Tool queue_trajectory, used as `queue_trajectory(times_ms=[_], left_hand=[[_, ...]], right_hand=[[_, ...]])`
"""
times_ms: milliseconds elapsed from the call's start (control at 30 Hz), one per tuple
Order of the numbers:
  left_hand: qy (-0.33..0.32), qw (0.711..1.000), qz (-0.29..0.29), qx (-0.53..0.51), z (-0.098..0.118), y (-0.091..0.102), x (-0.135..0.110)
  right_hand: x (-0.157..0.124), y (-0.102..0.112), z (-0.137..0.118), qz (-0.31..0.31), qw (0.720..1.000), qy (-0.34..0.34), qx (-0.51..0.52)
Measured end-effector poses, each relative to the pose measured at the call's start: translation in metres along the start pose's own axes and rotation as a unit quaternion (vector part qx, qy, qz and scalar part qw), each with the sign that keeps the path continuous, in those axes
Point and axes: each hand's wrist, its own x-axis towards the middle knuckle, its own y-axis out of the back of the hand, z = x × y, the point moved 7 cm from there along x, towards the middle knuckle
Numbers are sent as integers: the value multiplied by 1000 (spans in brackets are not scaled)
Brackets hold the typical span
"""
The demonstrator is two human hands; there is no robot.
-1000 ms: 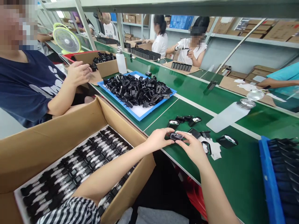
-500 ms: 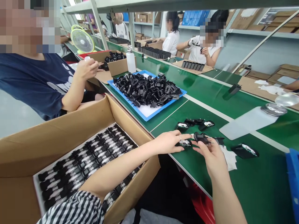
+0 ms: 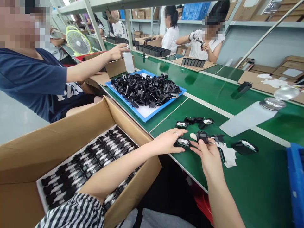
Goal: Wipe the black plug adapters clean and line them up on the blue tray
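My left hand (image 3: 169,141), a ring on one finger, has its thumb and fingers on either side of a black plug housing (image 3: 183,142) whose open side shows white and green parts inside. In my right hand (image 3: 210,155) is a black plug piece (image 3: 202,136) with metal pins pointing right, pinched by the thumb. A small white tip (image 3: 193,136) shows at its left end; I cannot tell what it is. The right fingertips come close to the left-hand housing. Beneath and beyond the right hand lie a white cloth scrap (image 3: 229,156) and more black pieces.
A blue tray (image 3: 145,118) heaped with black plug parts is ahead. Left stands a carton (image 3: 78,134) with rows of plugs. A white bottle (image 3: 247,120) lies right, near another housing (image 3: 245,147). A blue bin (image 3: 294,183) is at the right edge. Co-workers sit left and across.
My left index finger has drawn back from the plug piece in my right hand. The view has shifted slightly. The co-worker at left has reached a hand onto the upright bottle's top.
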Motion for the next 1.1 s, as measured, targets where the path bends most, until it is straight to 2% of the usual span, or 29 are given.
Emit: queue_trajectory(times_ms=[100,167,267,367,533,667,733,800,900,1100], left_hand=[[-93,991,-24,94,17,-4,2],[-125,980,-38,150,22,-9,1],[-137,973,-32,185,23,-11,-1],[-140,979,2,145,21,-10,-3],[-79,995,58,-23,9,-2,-1],[40,984,150,-92,-12,20,-7],[118,977,144,-107,-28,27,-13],[164,975,84,-121,-40,27,-18],[151,983,24,-103,-43,25,-22],[95,994,24,-50,-21,14,-15]], right_hand=[[2,3,4,20,1000,-5,4],[3,4,5,23,1000,-1,5],[4,2,5,13,1000,13,8],[4,-1,5,2,1000,26,-7],[5,-5,-2,-22,997,67,-42],[4,-3,-8,-21,992,116,-54],[4,-3,-8,-26,990,126,-57],[5,-3,-8,-32,988,130,-74],[4,-5,-11,-41,982,144,-119],[-3,-16,-14,-99,955,175,-216]])
